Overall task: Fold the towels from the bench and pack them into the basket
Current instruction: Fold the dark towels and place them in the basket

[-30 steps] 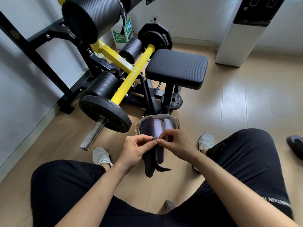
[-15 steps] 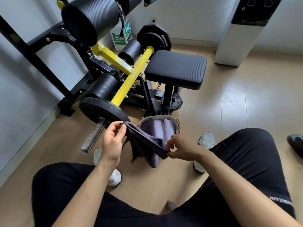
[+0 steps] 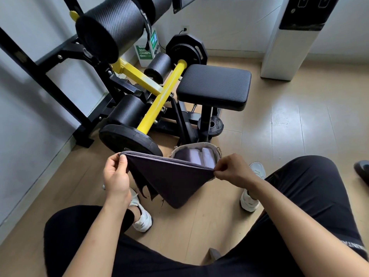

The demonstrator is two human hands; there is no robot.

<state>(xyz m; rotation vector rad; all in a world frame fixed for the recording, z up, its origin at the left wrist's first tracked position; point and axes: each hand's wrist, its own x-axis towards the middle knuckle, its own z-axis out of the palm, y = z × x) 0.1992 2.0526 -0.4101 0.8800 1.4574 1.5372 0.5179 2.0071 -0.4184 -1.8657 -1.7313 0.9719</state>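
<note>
Bottom of frame: both thighs in black shorts (image 3: 299,206) are seen, with the two bare forearms reaching up toward mid-frame.

Left hand (image 3: 115,176), centre-left: one upper corner of a dark grey towel (image 3: 173,176) is pinched between the thumb and curled fingers. Right hand (image 3: 232,170), centre-right: the opposite upper corner is pinched the same way, fingers curled. The top edge of the towel is held stretched between the two hands, sloping slightly down to the right. Doubled layers are visible along that edge. The cloth hangs in the air to a rounded point at lower centre, with a ragged edge on its lower-left side.

Below the towel, on the wooden floor (image 3: 199,236), a white shoe (image 3: 142,216) is noted under the left hand and a second white shoe (image 3: 251,194) under the right hand.

Just behind the towel, at frame centre, a beige basket (image 3: 196,145) stands on the floor; its near rim is covered by the held towel. Inside it, pale folded towels (image 3: 207,156) are packed upright side by side.

Behind and left of the basket: a black weight plate (image 3: 127,138) on a yellow bar (image 3: 159,100). Behind the basket: the black padded bench (image 3: 214,85), its top bare.

Upper left: a large black foam roller (image 3: 113,27). Upper right: a white floor-standing unit (image 3: 289,37) against the wall.
</note>
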